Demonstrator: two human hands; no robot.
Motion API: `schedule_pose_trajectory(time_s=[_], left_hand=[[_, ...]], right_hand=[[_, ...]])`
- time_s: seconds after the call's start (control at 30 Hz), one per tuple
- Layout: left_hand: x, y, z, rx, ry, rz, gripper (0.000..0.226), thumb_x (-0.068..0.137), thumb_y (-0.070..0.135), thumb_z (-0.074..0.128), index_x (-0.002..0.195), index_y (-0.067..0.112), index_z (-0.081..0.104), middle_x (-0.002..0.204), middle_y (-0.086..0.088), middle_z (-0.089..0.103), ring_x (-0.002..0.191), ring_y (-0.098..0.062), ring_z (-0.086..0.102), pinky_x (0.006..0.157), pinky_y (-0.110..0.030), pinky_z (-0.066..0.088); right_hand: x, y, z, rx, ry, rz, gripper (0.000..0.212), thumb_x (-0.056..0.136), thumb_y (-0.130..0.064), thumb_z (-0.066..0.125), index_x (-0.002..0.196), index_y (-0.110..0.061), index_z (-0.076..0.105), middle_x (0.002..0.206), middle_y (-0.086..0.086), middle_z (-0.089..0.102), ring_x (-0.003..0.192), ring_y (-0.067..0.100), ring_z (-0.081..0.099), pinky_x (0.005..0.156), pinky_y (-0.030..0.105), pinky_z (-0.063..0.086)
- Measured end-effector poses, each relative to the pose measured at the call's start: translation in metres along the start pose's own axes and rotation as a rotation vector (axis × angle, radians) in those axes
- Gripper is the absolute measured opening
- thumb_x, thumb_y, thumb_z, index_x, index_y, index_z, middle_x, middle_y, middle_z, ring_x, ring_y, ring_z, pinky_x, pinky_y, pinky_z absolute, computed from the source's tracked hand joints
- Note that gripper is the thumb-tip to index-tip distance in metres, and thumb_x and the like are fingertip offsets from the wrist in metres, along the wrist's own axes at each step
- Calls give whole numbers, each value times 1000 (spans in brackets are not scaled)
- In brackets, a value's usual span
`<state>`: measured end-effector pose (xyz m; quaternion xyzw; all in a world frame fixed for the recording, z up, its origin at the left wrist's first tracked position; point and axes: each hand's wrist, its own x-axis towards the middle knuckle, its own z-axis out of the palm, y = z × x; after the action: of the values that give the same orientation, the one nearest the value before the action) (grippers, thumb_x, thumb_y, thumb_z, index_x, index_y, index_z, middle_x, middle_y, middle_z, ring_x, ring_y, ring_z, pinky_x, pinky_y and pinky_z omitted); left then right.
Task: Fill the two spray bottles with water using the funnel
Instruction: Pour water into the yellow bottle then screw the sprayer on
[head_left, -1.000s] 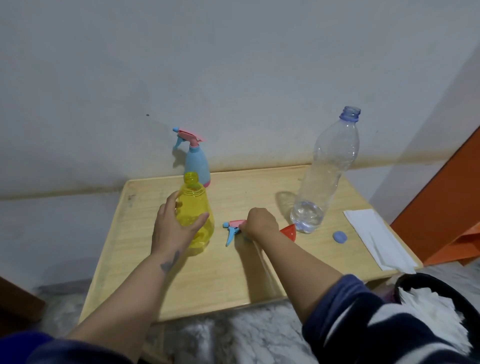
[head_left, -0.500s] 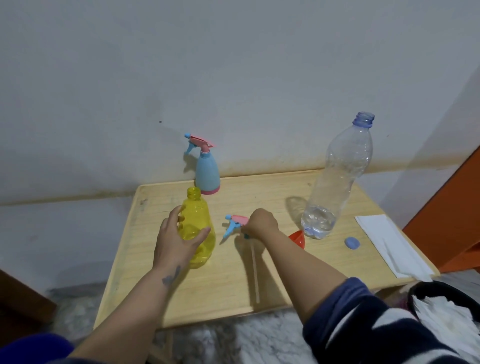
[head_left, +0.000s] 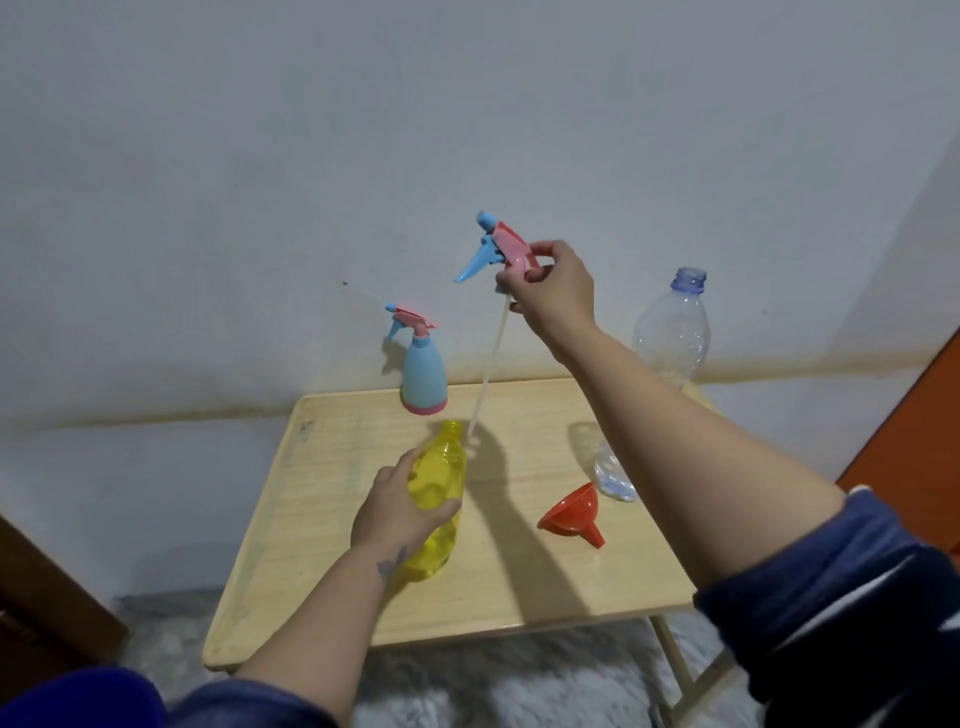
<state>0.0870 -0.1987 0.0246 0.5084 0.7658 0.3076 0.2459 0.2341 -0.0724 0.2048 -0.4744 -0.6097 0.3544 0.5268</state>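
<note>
Step in hand, by my reading: capping the yellow spray bottle (head_left: 435, 499). Left hand (head_left: 397, 512) wraps its body, upright on the wooden table (head_left: 519, 597); right hand (head_left: 553, 293) pinches the spray head (head_left: 498, 249) aloft, dip tube (head_left: 487, 371) tip just beside the open neck. Next: thread tube into neck, lower, screw down. Blue spray bottle (head_left: 423, 371) stands capped at the table's rear; funnel (head_left: 571, 512) lies on its side beside the water bottle (head_left: 670, 338).

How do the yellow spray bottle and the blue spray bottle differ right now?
The yellow spray bottle is see-through with an open neck; the blue spray bottle is opaque and wears its spray head. The left hand grips the yellow one near the table's middle; the blue one stands untouched by the wall. Both stand upright on the wooden table.
</note>
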Motion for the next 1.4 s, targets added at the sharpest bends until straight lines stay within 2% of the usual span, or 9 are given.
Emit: schedule_pose_trajectory(time_s=[0.13, 0.3, 0.47, 0.77, 0.97, 1.1, 1.23, 1.3, 1.4], left_hand=[[-7, 12, 6, 21, -12, 28, 82, 74, 51, 72, 143, 42, 28, 130, 4, 46, 115, -17, 53, 86, -34, 50], [-13, 22, 10, 0, -1, 31, 81, 73, 52, 73, 141, 41, 31, 130, 6, 47, 115, -16, 53, 86, -33, 50], [-15, 30, 12, -51, 21, 42, 80, 72, 52, 73, 140, 43, 33, 127, 8, 48, 113, -15, 53, 85, -33, 50], [-10, 48, 10, -165, 53, 79, 84, 68, 58, 73, 140, 45, 32, 131, 10, 52, 120, -17, 52, 96, -42, 49], [-8, 49, 7, -352, -37, 63, 72, 68, 54, 76, 130, 46, 41, 117, 12, 61, 105, -11, 60, 91, -37, 52], [-9, 53, 8, -435, -72, 117, 68, 73, 47, 77, 131, 46, 42, 115, 8, 62, 109, -11, 60, 92, -36, 52], [-10, 50, 9, -472, -104, 130, 60, 75, 44, 76, 127, 47, 45, 114, 8, 64, 109, -12, 61, 93, -35, 51], [-11, 50, 8, -493, -119, 140, 56, 79, 37, 75, 128, 40, 48, 112, 10, 65, 107, -9, 62, 90, -28, 51], [-11, 51, 5, -522, -166, 131, 45, 82, 32, 73, 122, 36, 53, 108, 11, 67, 105, -8, 62, 86, -24, 50]], right_hand=[[-2, -9, -6, 10, 13, -88, 43, 81, -12, 69, 120, -14, 52, 98, 3, 66, 72, 5, 66, 85, 39, 58], [-6, -2, -12, 66, 31, -101, 43, 81, -12, 70, 119, -15, 52, 100, 6, 67, 85, 17, 70, 85, 42, 57], [-21, 18, -8, 110, -13, -40, 42, 80, -9, 72, 117, -15, 53, 82, -6, 62, 78, 10, 67, 85, 43, 57], [-60, 64, 5, 177, -266, 181, 42, 79, -9, 73, 113, -19, 52, 85, 2, 66, 85, 19, 65, 87, 39, 54], [-53, 60, 0, 263, -397, 297, 50, 80, -3, 73, 122, -17, 50, 97, 9, 67, 100, 28, 65, 94, 39, 53], [-51, 59, 3, 298, -382, 363, 64, 75, -5, 79, 128, -11, 45, 105, 15, 67, 92, 25, 64, 82, 36, 54], [-50, 59, 3, 304, -416, 423, 55, 75, -8, 79, 123, -2, 53, 105, 16, 68, 78, 18, 63, 67, 25, 50], [-48, 62, 0, 330, -505, 452, 43, 83, -11, 71, 123, 1, 59, 87, 5, 69, 63, 10, 50, 61, 20, 40], [-46, 65, -6, 418, -655, 464, 22, 94, -13, 56, 111, -3, 66, 84, 4, 67, 66, 13, 50, 67, 22, 40]])
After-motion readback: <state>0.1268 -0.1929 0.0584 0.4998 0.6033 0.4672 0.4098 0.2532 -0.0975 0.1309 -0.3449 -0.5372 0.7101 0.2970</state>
